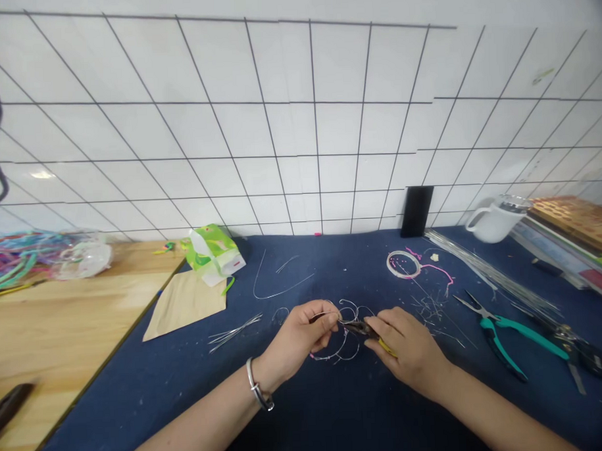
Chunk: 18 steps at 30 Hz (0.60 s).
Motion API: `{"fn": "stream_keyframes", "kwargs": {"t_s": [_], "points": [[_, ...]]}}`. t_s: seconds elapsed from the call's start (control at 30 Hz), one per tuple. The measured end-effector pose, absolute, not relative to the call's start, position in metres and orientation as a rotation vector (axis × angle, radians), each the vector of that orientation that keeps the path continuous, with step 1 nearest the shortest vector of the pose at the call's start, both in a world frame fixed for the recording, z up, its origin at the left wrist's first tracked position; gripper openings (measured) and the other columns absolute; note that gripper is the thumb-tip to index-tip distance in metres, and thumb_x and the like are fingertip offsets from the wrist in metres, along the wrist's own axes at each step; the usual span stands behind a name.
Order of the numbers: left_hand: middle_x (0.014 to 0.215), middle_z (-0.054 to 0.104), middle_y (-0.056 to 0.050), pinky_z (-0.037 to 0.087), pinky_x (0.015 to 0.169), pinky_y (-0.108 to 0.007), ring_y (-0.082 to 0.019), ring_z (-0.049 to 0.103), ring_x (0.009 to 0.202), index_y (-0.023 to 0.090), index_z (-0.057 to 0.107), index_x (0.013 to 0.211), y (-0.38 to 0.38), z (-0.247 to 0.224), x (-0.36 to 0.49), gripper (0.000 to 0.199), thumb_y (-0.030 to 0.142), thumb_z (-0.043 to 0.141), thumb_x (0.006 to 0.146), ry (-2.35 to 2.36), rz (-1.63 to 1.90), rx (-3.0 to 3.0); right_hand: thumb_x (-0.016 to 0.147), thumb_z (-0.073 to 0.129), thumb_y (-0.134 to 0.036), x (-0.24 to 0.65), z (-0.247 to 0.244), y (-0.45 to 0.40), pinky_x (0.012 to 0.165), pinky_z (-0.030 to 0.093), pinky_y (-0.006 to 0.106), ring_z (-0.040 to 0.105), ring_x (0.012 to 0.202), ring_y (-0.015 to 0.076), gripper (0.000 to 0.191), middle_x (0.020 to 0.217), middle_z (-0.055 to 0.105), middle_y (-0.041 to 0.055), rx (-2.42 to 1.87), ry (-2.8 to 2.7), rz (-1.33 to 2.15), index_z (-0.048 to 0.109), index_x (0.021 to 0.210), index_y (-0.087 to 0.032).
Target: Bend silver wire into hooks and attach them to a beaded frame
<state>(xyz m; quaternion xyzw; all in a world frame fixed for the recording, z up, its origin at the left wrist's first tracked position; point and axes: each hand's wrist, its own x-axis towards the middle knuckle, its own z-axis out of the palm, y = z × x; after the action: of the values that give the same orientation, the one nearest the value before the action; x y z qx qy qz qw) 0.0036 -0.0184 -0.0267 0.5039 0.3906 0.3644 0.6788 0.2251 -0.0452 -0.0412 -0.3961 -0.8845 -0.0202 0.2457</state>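
Observation:
Between my two hands is a piece of thin silver wire bent into several loops and curls (345, 345). My left hand (307, 327) pinches the wire between thumb and fingers; a silver bangle circles that wrist. My right hand (406, 347) is wrapped round pliers (387, 347) with yellow handles. Their dark jaws point left and meet the wire close to my left fingertips. Whether the jaws are fully closed on it is too small to tell. Part of the wirework is hidden behind my left fingers.
Teal-handled needle-nose pliers (502, 330) lie at right, near wire scraps (435, 309) and a wire bundle (490, 268). A ring with pink cord (404, 264) is behind. Cut wires (234, 332), a paper bag (188, 305) and a green pack (213, 251) lie left; a white mug (496, 222) stands back right.

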Motion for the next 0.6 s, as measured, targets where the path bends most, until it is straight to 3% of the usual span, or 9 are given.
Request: {"fn": "stream_keyframes", "kwargs": {"t_s": [0.3,0.6], "points": [[0.059,0.048,0.003,0.025,0.042,-0.018,-0.005,0.038,0.045,0.014,0.054,0.078,-0.0222,-0.0252,0.0079,0.022,0.035,0.054,0.082,0.878,0.828,1.128,0.082,0.052,-0.021,0.2285,-0.0402,-0.0443,0.074,0.044,0.038,0.051,0.086,0.0206,0.031,0.094,0.056,0.0103,-1.047,-2.420,-0.301,0.050,0.112,-0.012],[0.057,0.049,0.003,0.027,0.044,-0.019,-0.006,0.041,0.046,0.015,0.056,0.076,-0.0233,-0.0254,0.0085,0.021,0.035,0.054,0.081,0.871,0.797,1.150,0.083,0.051,-0.021,0.2292,-0.0410,-0.0426,0.073,0.045,0.038,0.051,0.085,0.0205,0.030,0.092,0.056,0.0099,-1.058,-2.422,-0.333,0.052,0.112,-0.013]]}}
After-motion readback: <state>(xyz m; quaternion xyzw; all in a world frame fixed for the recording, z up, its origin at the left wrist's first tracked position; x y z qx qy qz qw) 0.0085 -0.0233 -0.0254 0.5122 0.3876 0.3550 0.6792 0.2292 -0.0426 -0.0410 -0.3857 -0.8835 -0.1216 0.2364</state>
